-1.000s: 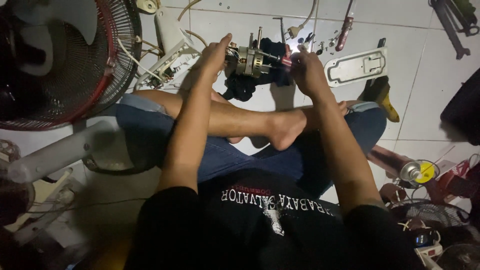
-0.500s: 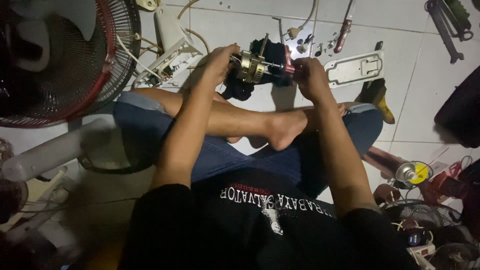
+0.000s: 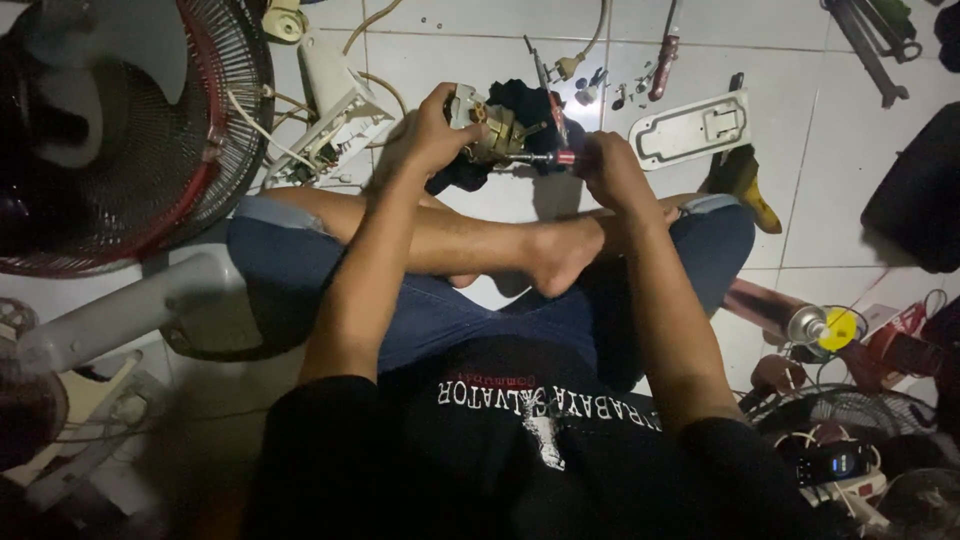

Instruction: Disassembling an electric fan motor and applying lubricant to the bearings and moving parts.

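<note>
I sit cross-legged on a white tiled floor. My left hand [image 3: 430, 130] grips a small fan motor [image 3: 497, 128] with copper windings, held above my knees. My right hand [image 3: 605, 165] holds a red-handled screwdriver [image 3: 548, 157], its tip lying against the motor's right side. A black cloth [image 3: 530, 102] sits behind and under the motor. Both forearms reach forward over my crossed legs.
A fan with a red-rimmed grille [image 3: 130, 130] lies at the left, its white stand [image 3: 130, 310] beside my knee. A white housing with wires [image 3: 335, 110], a white cover plate [image 3: 690, 130], loose screws, another screwdriver [image 3: 662, 50] and pliers lie ahead. Clutter and cables fill the right.
Both hands have drawn the motor slightly nearer and turned it; the screwdriver now lies level against its right side.
</note>
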